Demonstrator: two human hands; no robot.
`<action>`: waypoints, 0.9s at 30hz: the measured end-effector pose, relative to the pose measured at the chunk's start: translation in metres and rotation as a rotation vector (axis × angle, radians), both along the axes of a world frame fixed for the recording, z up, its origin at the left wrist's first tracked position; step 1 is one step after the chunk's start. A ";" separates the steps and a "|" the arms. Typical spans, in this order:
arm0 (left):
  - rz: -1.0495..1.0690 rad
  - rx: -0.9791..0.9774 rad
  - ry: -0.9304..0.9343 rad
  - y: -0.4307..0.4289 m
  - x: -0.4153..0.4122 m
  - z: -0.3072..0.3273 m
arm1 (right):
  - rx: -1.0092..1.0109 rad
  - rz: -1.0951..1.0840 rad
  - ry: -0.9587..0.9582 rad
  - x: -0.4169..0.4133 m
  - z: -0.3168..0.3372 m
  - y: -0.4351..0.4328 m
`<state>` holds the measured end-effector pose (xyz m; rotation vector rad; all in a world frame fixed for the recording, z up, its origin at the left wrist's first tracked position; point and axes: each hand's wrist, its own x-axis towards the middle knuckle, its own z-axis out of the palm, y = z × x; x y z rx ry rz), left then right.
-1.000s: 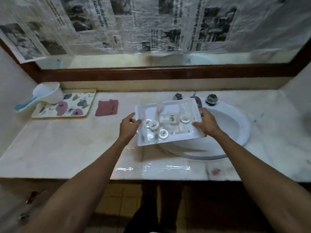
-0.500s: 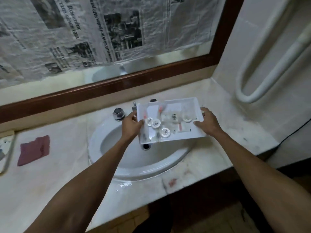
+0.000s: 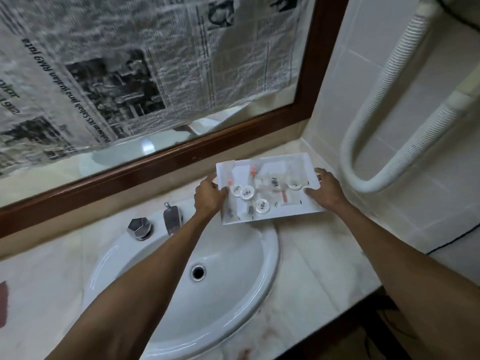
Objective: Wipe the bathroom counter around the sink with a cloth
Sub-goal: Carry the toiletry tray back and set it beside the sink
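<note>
Both my hands hold a white tray [image 3: 298, 207] of small toiletry items over the back right corner of the pale marble counter [image 3: 319, 261]. My left hand [image 3: 209, 197] grips the tray's left edge and my right hand [image 3: 324, 189] grips its right edge. The tray's near side is tilted slightly toward the white oval sink [image 3: 223, 261], which lies below and left of it. A red cloth [image 3: 3, 302] shows only as a sliver on the counter at the far left edge.
A chrome faucet [image 3: 171, 219] and a tap knob [image 3: 139, 227] stand behind the sink. A wood-framed mirror [image 3: 166, 162] covered with newspaper runs along the back. A white ribbed hose [image 3: 389, 141] loops on the tiled right wall. The counter's front edge drops off at lower right.
Both hands have carried the tray rightward, from over the sink's left side to the counter's back right corner. My view has swung right, so the cloth has slid to the left edge.
</note>
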<state>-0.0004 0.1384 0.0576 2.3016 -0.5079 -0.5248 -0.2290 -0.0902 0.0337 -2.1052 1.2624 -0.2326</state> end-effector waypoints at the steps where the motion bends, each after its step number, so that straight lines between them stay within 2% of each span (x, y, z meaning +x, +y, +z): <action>1: 0.009 0.022 0.018 -0.010 0.002 0.000 | 0.014 0.002 -0.002 0.003 -0.001 -0.008; 4: 0.032 0.069 0.082 -0.042 0.011 -0.009 | 0.062 0.047 0.008 0.015 -0.002 -0.032; 14: 0.119 0.129 0.176 -0.130 0.014 -0.040 | 0.097 0.363 0.273 0.043 -0.036 -0.115; 21: 0.180 0.106 0.223 -0.163 0.008 -0.064 | 0.100 0.372 0.308 0.045 -0.060 -0.156; 27: 0.281 0.054 0.209 -0.180 -0.001 -0.073 | 0.095 0.393 0.253 0.053 -0.060 -0.169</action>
